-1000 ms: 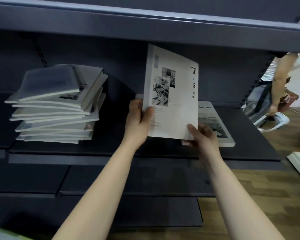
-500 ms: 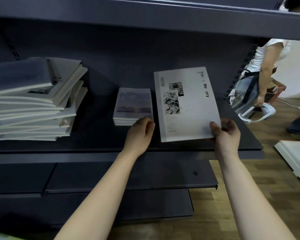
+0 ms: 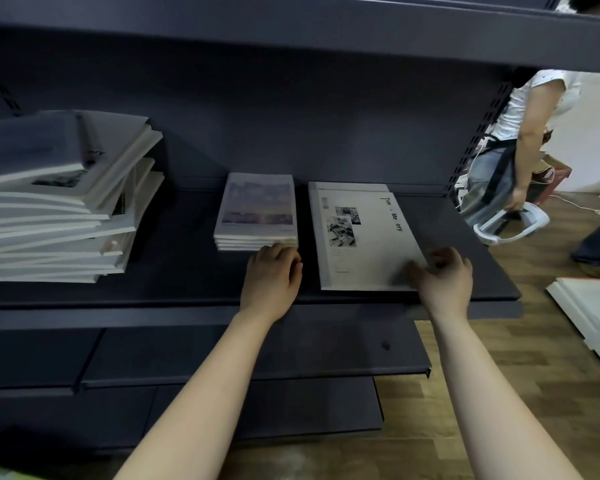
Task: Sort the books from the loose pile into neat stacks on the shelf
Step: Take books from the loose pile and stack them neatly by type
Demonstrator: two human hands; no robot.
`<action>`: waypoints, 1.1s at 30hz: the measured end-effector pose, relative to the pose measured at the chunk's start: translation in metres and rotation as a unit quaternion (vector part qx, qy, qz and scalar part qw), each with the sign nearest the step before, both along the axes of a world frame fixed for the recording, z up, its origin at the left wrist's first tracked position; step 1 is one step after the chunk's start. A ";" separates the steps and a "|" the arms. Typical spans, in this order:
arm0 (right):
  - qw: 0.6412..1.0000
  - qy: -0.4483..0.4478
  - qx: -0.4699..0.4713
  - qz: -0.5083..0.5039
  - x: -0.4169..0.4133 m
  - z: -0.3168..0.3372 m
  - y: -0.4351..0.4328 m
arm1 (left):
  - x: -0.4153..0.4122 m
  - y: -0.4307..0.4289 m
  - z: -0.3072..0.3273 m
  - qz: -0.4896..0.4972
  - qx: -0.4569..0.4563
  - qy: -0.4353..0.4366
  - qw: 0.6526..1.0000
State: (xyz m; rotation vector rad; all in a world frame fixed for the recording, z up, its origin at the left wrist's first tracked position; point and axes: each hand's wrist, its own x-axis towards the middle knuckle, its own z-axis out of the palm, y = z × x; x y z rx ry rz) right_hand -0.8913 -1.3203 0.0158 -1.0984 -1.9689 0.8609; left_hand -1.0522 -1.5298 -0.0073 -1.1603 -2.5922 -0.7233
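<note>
Book (image 3: pixel 361 237) flat on shelf (image 3: pixel 187 275), front-right corner at right hand (image 3: pixel 445 277), fingers blurred.

Two bare arms fill the lower view. The left forearm (image 3: pixel 201 386) and the right forearm (image 3: pixel 492 393) are both long, slim and smooth, uncovered along their whole visible length to the wrists. The left hand (image 3: pixel 272 275) is bare, its back and knuckles sharp. The right hand (image 3: pixel 444 278) is bare too, but its fingers are smeared by blur, so finer detail cannot be told.
</note>
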 end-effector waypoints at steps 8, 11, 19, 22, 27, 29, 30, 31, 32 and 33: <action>0.971 -0.187 0.060 0.139 0.002 0.001 -0.006 | 0.001 -0.001 -0.002 0.004 0.012 -0.004 1.000; 0.964 -0.197 0.039 0.175 0.008 0.004 -0.006 | 0.001 -0.001 -0.003 0.006 0.008 0.000 1.000; 0.979 -0.106 0.096 0.142 -0.005 -0.008 0.002 | 0.002 -0.001 -0.004 0.014 0.003 0.007 1.000; 0.980 -0.095 0.099 0.147 -0.013 -0.013 0.009 | 0.002 -0.001 -0.004 0.015 0.004 0.006 1.000; 0.980 -0.082 0.105 0.150 -0.025 -0.019 0.016 | 0.002 0.000 -0.003 0.013 0.004 0.003 1.000; 0.980 -0.092 0.101 0.148 -0.029 -0.019 0.017 | 0.001 0.000 -0.003 0.014 0.005 0.001 1.000; 0.980 -0.097 0.098 0.146 -0.030 -0.018 0.018 | 0.001 0.001 -0.003 0.013 0.004 0.002 1.000; 0.980 -0.099 0.096 0.146 -0.031 -0.018 0.018 | 0.001 0.001 -0.003 0.013 0.004 0.002 1.000; 0.980 -0.100 0.095 0.146 -0.031 -0.017 0.018 | 0.001 0.001 -0.003 0.013 0.004 0.002 1.000; 0.980 -0.100 0.094 0.146 -0.031 -0.018 0.019 | 0.001 0.001 -0.003 0.013 0.004 0.001 1.000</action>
